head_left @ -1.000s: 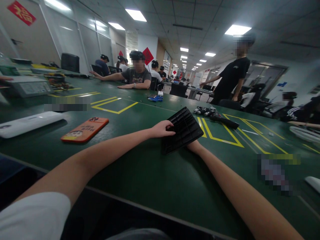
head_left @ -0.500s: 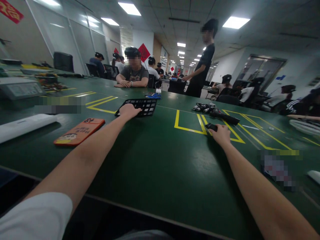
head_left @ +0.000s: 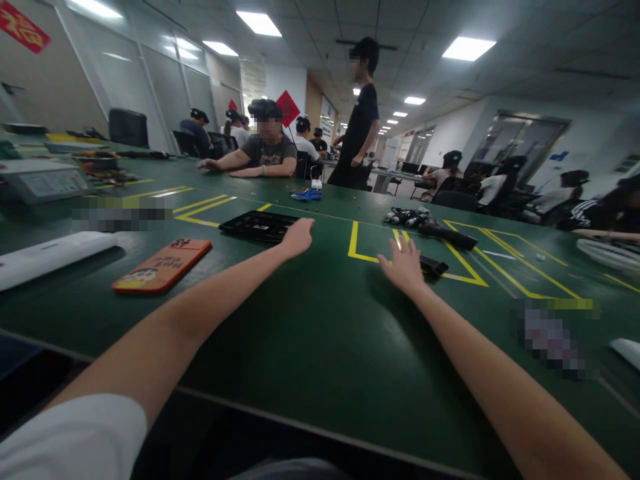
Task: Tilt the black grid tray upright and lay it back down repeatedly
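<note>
A black tray-like panel with a grid of compartments (head_left: pixel 253 225) lies flat on the green table (head_left: pixel 320 347), left of centre. My left hand (head_left: pixel 299 238) is at its right edge and covers that end. The fingers of this hand look stretched out, holding nothing; I cannot tell whether it touches the panel. My right hand (head_left: pixel 403 265) is open above a yellow-taped area, fingers spread. Just right of it rests a small black object (head_left: pixel 434 267), partly hidden by the hand; its kind is not clear.
An orange phone case or cased phone (head_left: pixel 163 267) and a long white object (head_left: pixel 55 259) lie to the left. Black cylindrical items with cables (head_left: pixel 430 227) are farther right. A blue item (head_left: pixel 306 194) sits near a seated person (head_left: pixel 270 143) opposite. Another person (head_left: pixel 357 127) stands behind.
The panel, tilted up in my left hand before, now lies flat, and that hand has moved right. My right hand has let go of the small black object and shifted left.
</note>
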`<state>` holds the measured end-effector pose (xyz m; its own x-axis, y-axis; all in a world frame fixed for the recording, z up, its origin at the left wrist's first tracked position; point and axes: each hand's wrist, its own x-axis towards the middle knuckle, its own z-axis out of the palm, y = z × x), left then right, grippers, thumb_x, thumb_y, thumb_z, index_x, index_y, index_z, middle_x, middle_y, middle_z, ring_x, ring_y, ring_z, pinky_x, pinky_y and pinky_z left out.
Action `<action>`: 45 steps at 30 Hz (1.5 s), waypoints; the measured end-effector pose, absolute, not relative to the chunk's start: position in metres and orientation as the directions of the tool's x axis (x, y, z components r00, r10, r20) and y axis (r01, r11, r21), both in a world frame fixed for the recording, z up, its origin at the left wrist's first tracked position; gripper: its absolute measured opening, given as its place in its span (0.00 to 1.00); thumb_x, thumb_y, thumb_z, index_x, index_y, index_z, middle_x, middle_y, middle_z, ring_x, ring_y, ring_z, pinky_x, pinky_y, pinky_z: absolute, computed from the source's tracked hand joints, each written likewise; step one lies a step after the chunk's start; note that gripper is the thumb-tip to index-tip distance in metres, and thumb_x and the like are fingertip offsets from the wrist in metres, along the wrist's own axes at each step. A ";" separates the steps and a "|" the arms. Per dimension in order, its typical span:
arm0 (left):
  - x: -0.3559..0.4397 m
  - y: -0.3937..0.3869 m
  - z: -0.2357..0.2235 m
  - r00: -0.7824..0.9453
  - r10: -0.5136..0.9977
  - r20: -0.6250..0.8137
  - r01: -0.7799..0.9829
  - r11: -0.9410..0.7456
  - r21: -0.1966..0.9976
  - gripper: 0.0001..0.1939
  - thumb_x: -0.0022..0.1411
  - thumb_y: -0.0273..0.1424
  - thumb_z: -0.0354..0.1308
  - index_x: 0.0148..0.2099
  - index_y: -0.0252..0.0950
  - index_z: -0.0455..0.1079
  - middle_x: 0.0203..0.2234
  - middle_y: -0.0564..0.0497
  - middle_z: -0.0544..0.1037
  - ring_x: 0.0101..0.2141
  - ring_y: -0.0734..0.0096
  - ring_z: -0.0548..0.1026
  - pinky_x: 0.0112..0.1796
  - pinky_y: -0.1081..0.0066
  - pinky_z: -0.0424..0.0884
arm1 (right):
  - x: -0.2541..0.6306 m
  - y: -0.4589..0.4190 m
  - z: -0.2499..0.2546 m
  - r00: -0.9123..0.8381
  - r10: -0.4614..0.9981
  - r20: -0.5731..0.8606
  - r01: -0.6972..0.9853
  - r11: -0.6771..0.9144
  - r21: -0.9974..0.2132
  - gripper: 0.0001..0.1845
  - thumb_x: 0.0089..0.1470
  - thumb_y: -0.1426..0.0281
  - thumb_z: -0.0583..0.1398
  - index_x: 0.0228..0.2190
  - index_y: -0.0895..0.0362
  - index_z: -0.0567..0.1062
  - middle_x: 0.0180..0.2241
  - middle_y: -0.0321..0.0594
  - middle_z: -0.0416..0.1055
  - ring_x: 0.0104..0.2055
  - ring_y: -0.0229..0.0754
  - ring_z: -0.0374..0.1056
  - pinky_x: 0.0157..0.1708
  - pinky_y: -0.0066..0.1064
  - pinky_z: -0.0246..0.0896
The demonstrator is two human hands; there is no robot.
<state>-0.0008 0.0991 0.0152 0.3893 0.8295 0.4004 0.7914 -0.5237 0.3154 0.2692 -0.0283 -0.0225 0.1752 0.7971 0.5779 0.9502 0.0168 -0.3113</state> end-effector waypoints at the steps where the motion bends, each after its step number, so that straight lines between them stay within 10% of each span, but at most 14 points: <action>1: 0.009 0.095 0.009 0.473 0.807 0.354 0.766 -0.575 0.287 0.27 0.56 0.17 0.42 0.57 0.27 0.63 0.55 0.40 0.68 0.55 0.65 0.64 0.55 0.69 0.58 | 0.254 -0.029 -0.023 0.110 0.843 0.526 0.950 0.067 -0.306 0.33 0.54 0.51 0.52 0.55 0.57 0.64 0.62 0.52 0.52 0.65 0.62 0.40 0.58 0.62 0.35; 7: 0.027 0.088 -0.007 0.626 0.767 0.140 0.757 -0.641 0.130 0.23 0.63 0.25 0.41 0.58 0.28 0.62 0.59 0.40 0.62 0.59 0.62 0.60 0.57 0.66 0.54 | 0.205 -0.041 -0.016 -0.104 0.994 0.036 0.982 0.108 -0.153 0.34 0.59 0.50 0.39 0.61 0.51 0.55 0.65 0.40 0.48 0.66 0.54 0.41 0.61 0.54 0.35; 11: 0.025 0.054 0.003 0.682 0.671 0.291 0.696 -0.718 0.023 0.27 0.65 0.39 0.44 0.61 0.28 0.58 0.63 0.38 0.54 0.63 0.54 0.49 0.59 0.55 0.46 | 0.223 -0.042 0.000 -0.042 0.990 0.134 0.992 0.057 -0.117 0.33 0.60 0.52 0.38 0.62 0.51 0.53 0.66 0.39 0.44 0.66 0.54 0.39 0.61 0.54 0.37; 17: 0.029 -0.040 0.007 0.959 0.262 0.107 0.249 -0.961 0.117 0.28 0.66 0.44 0.41 0.62 0.36 0.56 0.63 0.44 0.56 0.62 0.61 0.51 0.59 0.57 0.48 | 0.306 -0.057 0.005 0.304 0.850 0.430 0.940 -0.341 0.009 0.32 0.60 0.55 0.43 0.61 0.57 0.56 0.65 0.47 0.44 0.67 0.59 0.32 0.60 0.59 0.31; 23: 0.031 -0.059 0.012 0.977 0.182 0.115 0.161 -0.972 0.172 0.24 0.66 0.40 0.42 0.60 0.33 0.59 0.59 0.42 0.62 0.59 0.61 0.58 0.56 0.58 0.54 | 0.349 -0.066 -0.012 0.515 0.843 0.152 0.855 -0.495 -0.152 0.34 0.57 0.52 0.45 0.59 0.55 0.58 0.63 0.52 0.49 0.60 0.65 0.53 0.53 0.61 0.48; 33: 0.027 0.021 0.013 0.633 0.680 0.370 0.749 -0.659 -0.070 0.17 0.64 0.32 0.46 0.51 0.27 0.65 0.46 0.38 0.68 0.44 0.60 0.69 0.41 0.65 0.67 | 0.346 -0.062 -0.016 0.504 0.848 0.163 0.863 -0.486 -0.140 0.31 0.57 0.55 0.46 0.57 0.57 0.59 0.59 0.55 0.54 0.55 0.63 0.61 0.51 0.54 0.56; 37: 0.012 0.049 0.011 0.536 0.800 0.269 0.842 -0.530 -0.103 0.17 0.64 0.33 0.46 0.49 0.28 0.67 0.45 0.36 0.68 0.44 0.57 0.69 0.40 0.65 0.68 | 0.347 -0.061 -0.016 0.500 0.850 0.165 0.865 -0.482 -0.141 0.31 0.57 0.56 0.46 0.57 0.58 0.60 0.58 0.56 0.55 0.54 0.63 0.61 0.50 0.53 0.56; 41: 0.006 0.054 0.007 0.551 0.814 0.185 0.828 -0.561 0.003 0.14 0.61 0.23 0.45 0.40 0.27 0.72 0.40 0.37 0.71 0.41 0.59 0.72 0.39 0.65 0.68 | 0.347 -0.061 -0.016 0.502 0.851 0.156 0.863 -0.483 -0.147 0.31 0.57 0.55 0.46 0.57 0.58 0.59 0.60 0.56 0.53 0.56 0.62 0.60 0.51 0.53 0.56; 45: 0.004 0.067 0.013 0.367 0.900 0.235 0.711 -0.435 0.552 0.08 0.54 0.19 0.52 0.26 0.30 0.70 0.30 0.43 0.72 0.39 0.62 0.72 0.42 0.66 0.67 | 0.348 -0.062 -0.016 0.499 0.853 0.151 0.865 -0.481 -0.142 0.31 0.57 0.55 0.46 0.57 0.58 0.59 0.60 0.57 0.52 0.56 0.62 0.59 0.51 0.53 0.55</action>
